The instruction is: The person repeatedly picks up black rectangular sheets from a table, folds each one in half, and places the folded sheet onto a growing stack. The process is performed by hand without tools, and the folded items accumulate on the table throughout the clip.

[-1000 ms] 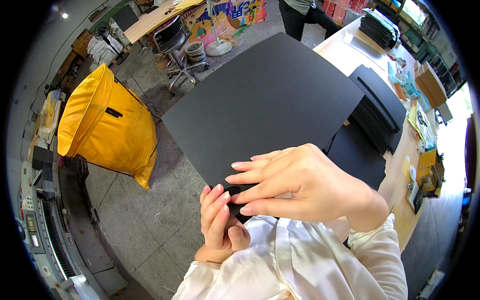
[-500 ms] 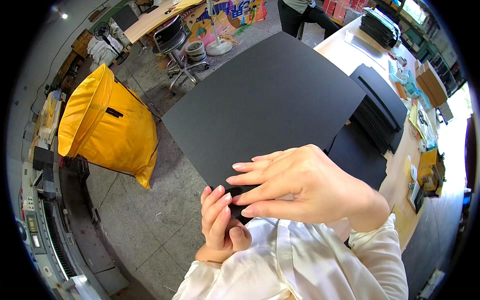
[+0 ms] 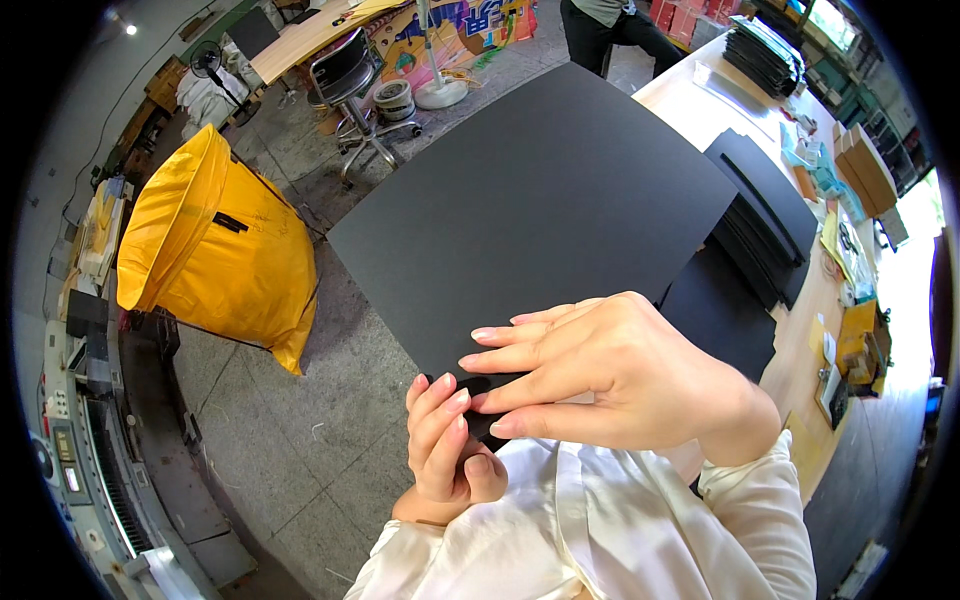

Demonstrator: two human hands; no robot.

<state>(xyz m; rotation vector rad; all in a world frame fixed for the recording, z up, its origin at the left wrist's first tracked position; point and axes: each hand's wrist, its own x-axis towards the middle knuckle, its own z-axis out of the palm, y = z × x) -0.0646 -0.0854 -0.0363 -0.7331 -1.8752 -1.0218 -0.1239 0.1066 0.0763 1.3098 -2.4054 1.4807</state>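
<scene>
A large flat black sheet (image 3: 545, 200) spreads out in front of me, its near edge reaching my hands. My right hand (image 3: 610, 375) is stretched over that near edge, palm down, its fingers extended toward the left. My left hand (image 3: 447, 440) is at the near left corner, palm turned up and fingers curled, with their tips close to the right fingertips. Something dark shows between the two hands. Whether it is the sheet's edge or a separate small piece, I cannot make out. The right palm's underside is hidden.
A yellow bag (image 3: 235, 250) in a frame stands at the left. On the right, a long wooden table (image 3: 800, 440) bears stacked black boards (image 3: 765, 200), brown boxes (image 3: 865, 170) and a yellow box (image 3: 862, 340). A swivel chair (image 3: 345, 75) and a seated person (image 3: 625, 35) are farther back.
Both hands have shifted very slightly to the right and keep nearly the same pose. The black sheet has hardly moved.
</scene>
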